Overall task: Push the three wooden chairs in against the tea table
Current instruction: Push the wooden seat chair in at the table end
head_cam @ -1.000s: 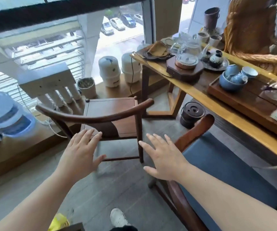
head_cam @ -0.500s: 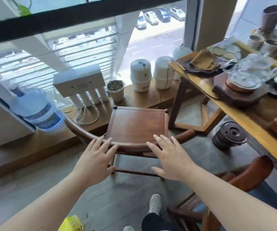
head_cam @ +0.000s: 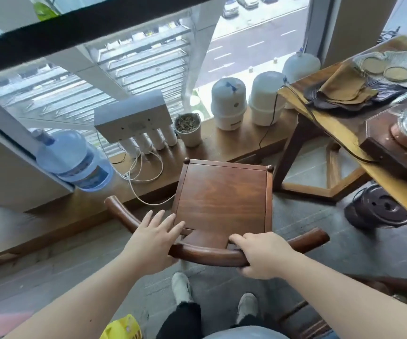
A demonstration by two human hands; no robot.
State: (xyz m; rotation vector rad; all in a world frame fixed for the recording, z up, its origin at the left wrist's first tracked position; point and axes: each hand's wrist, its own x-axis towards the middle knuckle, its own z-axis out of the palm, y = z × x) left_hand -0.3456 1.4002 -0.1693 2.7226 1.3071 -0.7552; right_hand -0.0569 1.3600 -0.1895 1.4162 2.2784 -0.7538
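Note:
A dark wooden chair (head_cam: 222,199) with a square seat and a curved back rail stands right below me, left of the tea table (head_cam: 344,133). My right hand (head_cam: 258,255) is wrapped around the back rail right of its middle. My left hand (head_cam: 153,238) lies on the rail left of the middle, fingers spread forward over it and thumb underneath. The chair's seat faces the window ledge, and its front right corner is near the table's leg. A second chair shows only as a dark wooden part (head_cam: 393,289) at the lower right.
On the low wooden ledge stand a water bottle (head_cam: 72,160), a white filter unit (head_cam: 133,116) with loose cables, a small pot (head_cam: 189,128) and two white tanks (head_cam: 229,104). A dark round pot (head_cam: 376,209) sits on the floor under the table. Tea ware crowds the tabletop.
I have stepped up to the chair, and both hands went from hovering open behind it to resting on its back rail. The right hand has closed around the rail.

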